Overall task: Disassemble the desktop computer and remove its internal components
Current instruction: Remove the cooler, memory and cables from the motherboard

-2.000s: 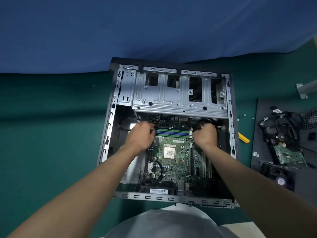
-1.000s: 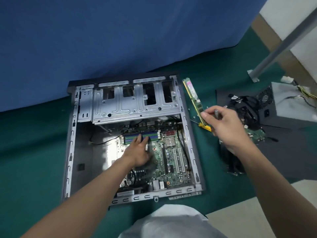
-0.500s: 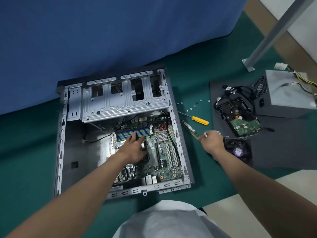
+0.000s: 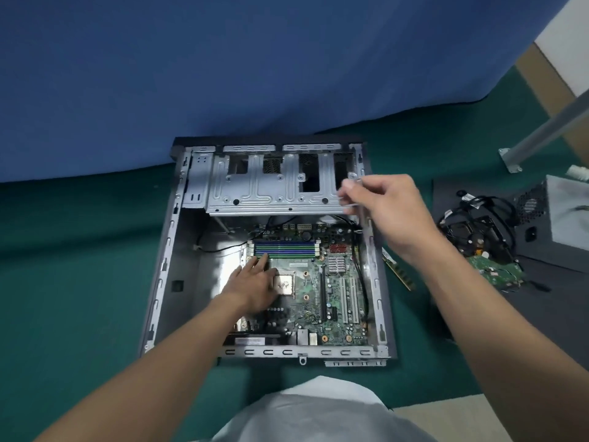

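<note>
My left hand (image 4: 255, 282) lies flat on the motherboard (image 4: 334, 291), fingers straight and together. Its fingertips touch the near edge of the blue and green memory slots (image 4: 283, 248), and its heel sits just left of the CPU socket (image 4: 285, 283). It grips nothing.

My right hand (image 4: 385, 215) hangs in the air over the far right corner of the computer case (image 4: 165, 250), fingers loosely curled and blurred. I see nothing held in it.

The case lies open on its side on the green surface (image 4: 79, 266), directly under both hands. Its silver drive cage (image 4: 271, 186) spans the far end and the motherboard fills the right half.

A memory stick (image 4: 400, 274) lies on the green surface just right of the case wall, below my right forearm and apart from both hands.

Farther right, a dark mat (image 4: 557, 275) carries a tangle of black cables (image 4: 478, 212), a green circuit board (image 4: 490, 269) and a grey power supply (image 4: 567, 215). A blue cloth (image 4: 223, 74) hangs behind.
</note>
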